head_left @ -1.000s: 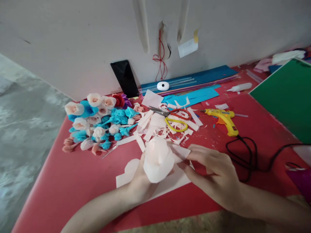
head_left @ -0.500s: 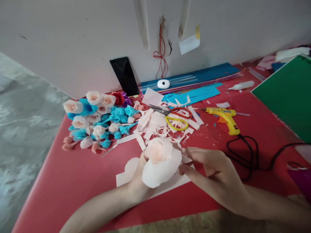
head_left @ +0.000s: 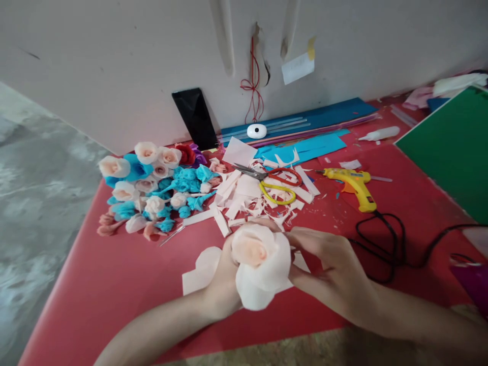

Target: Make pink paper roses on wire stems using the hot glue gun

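Observation:
A pale cream paper rose [head_left: 263, 267] with a peach centre is held up over the near part of the red table. My left hand [head_left: 224, 274] is closed around it from the left and below, its fingers mostly hidden behind the petals. From the right, my right hand [head_left: 331, 269] pinches the flower's outer petal edge; the fingertips are partly hidden behind it. Beneath the hands lie cut pieces of cream paper [head_left: 202, 267], one with a rounded petal outline.
Several paper flowers [head_left: 152, 188] crowd the left side. Scissors [head_left: 263, 178] with red and yellow handles rest on paper scraps [head_left: 236, 195]. To the right are a yellow glue gun [head_left: 353, 185], its black cord [head_left: 396, 249] and a green board [head_left: 453, 152]. A phone [head_left: 195, 118] leans on the wall.
The rose has shifted slightly right and toward me and tilted, showing more of its centre. My right hand's fingers have moved in close against the petal.

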`<action>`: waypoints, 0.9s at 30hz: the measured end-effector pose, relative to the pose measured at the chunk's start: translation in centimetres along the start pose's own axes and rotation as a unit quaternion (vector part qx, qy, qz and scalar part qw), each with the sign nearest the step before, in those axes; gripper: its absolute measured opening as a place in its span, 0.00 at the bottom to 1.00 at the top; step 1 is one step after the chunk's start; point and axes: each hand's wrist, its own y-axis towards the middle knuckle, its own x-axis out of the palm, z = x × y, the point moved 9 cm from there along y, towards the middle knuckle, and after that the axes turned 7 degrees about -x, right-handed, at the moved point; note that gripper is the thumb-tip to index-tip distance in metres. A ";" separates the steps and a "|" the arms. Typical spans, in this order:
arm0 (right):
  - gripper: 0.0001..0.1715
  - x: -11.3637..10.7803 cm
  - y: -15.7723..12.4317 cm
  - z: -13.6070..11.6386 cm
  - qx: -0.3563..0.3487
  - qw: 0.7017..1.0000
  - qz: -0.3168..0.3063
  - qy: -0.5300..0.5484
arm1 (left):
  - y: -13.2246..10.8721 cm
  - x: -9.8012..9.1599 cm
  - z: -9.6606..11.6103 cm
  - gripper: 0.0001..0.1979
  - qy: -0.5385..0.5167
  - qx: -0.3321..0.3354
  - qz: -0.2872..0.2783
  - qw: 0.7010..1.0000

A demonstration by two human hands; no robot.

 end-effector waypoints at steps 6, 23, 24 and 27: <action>0.03 -0.2 -0.4 0.5 -0.001 1.000 0.005 -0.023 | 0.0 0.5 0.7 0.16 0.047 -0.001 0.007 0.999; 0.08 -0.7 -0.5 0.6 -0.008 0.976 -0.202 -0.079 | 1.7 1.8 0.5 0.14 0.092 -0.122 -0.157 0.976; 0.08 -0.5 -0.8 1.0 0.006 0.971 -0.224 -0.084 | 1.7 1.9 0.8 0.16 0.126 -0.117 -0.169 0.971; 0.07 0.0 -1.4 1.7 0.036 0.958 -0.264 -0.105 | 1.5 2.0 1.5 0.16 0.254 -0.085 -0.174 0.948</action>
